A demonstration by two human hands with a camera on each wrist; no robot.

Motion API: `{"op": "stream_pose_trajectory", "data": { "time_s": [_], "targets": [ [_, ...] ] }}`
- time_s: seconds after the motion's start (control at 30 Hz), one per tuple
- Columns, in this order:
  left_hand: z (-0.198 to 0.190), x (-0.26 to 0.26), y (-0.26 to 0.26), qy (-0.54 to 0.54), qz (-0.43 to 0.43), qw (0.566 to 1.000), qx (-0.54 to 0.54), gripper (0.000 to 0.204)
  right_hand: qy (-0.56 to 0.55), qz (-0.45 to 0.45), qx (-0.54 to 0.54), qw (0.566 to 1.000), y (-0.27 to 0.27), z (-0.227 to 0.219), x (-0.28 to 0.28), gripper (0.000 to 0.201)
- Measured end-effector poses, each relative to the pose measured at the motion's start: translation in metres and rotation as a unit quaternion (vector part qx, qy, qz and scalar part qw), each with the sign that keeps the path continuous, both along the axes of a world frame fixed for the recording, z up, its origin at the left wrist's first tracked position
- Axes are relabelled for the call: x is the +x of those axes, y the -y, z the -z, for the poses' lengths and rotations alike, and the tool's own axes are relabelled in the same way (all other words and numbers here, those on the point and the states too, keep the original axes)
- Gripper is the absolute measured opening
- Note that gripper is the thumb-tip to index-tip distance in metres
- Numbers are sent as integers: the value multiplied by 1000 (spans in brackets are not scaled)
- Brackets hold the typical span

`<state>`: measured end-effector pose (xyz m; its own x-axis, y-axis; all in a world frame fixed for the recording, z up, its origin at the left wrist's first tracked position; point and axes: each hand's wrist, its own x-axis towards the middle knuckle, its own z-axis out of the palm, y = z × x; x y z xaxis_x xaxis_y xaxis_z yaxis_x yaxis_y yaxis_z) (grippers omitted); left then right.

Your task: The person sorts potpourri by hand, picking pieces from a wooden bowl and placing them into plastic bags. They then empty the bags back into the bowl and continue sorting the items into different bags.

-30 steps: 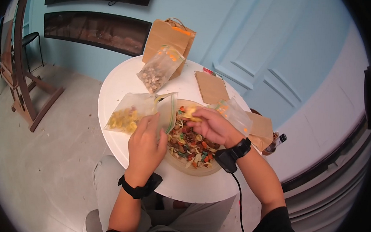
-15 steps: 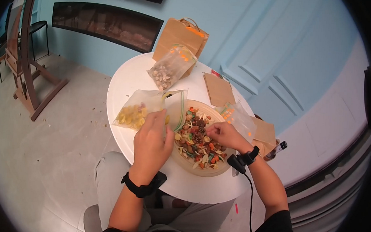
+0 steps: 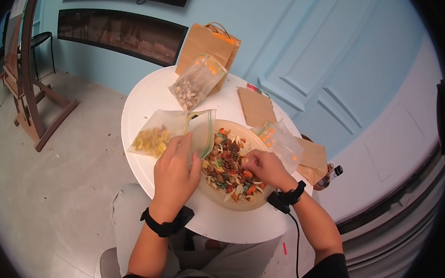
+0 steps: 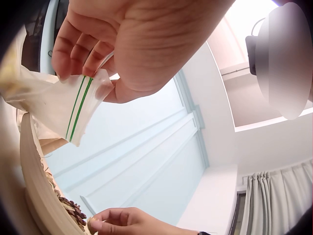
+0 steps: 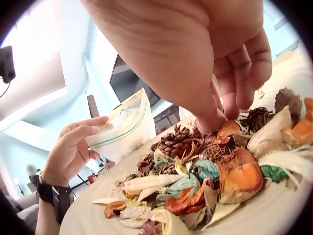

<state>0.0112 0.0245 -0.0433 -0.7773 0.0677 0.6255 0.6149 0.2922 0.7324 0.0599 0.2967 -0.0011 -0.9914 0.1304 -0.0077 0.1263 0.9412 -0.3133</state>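
Note:
My left hand (image 3: pixel 176 171) pinches the open mouth of a clear zip bag (image 4: pixel 58 105) between thumb and fingers, at its green seal line. Yellow dried pieces (image 3: pixel 154 141) lie inside the bag, left of a round pale plate (image 3: pixel 237 206). Dried potpourri (image 3: pixel 235 176) is heaped on that plate, with a pine cone (image 5: pixel 178 142), orange slices and teal and cream petals. My right hand (image 3: pixel 270 169) reaches down to the heap, its fingers curled and thumb pressed to them. A small yellowish piece (image 4: pixel 91 225) shows at its fingertips; the palm hides most of it in the right wrist view.
Behind the plate stand a brown paper bag (image 3: pixel 204 46) and a zip bag of pale dried pieces (image 3: pixel 189 90). To the right lie a flat brown packet (image 3: pixel 255 106), a clear bag (image 3: pixel 281 143) and another paper bag (image 3: pixel 313 159) on the white round table (image 3: pixel 139 113).
My right hand has lowered from beside the bag's mouth, where it held yellow pieces, rightward to the heap on the plate. My left hand keeps its hold on the bag.

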Motion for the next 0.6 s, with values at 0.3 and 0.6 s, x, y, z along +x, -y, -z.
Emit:
{"op": "stream_pose_trajectory", "data": {
  "time_s": [0.3,0.6],
  "targets": [
    [0,0,-4,25,13,1000,-4,38,6,73,75,994,-45,10,-22,44],
    [-2,-2,-1,26,2,1000,3,40,-70,-222,-15,972,10,9,-40,48]
  ]
}}
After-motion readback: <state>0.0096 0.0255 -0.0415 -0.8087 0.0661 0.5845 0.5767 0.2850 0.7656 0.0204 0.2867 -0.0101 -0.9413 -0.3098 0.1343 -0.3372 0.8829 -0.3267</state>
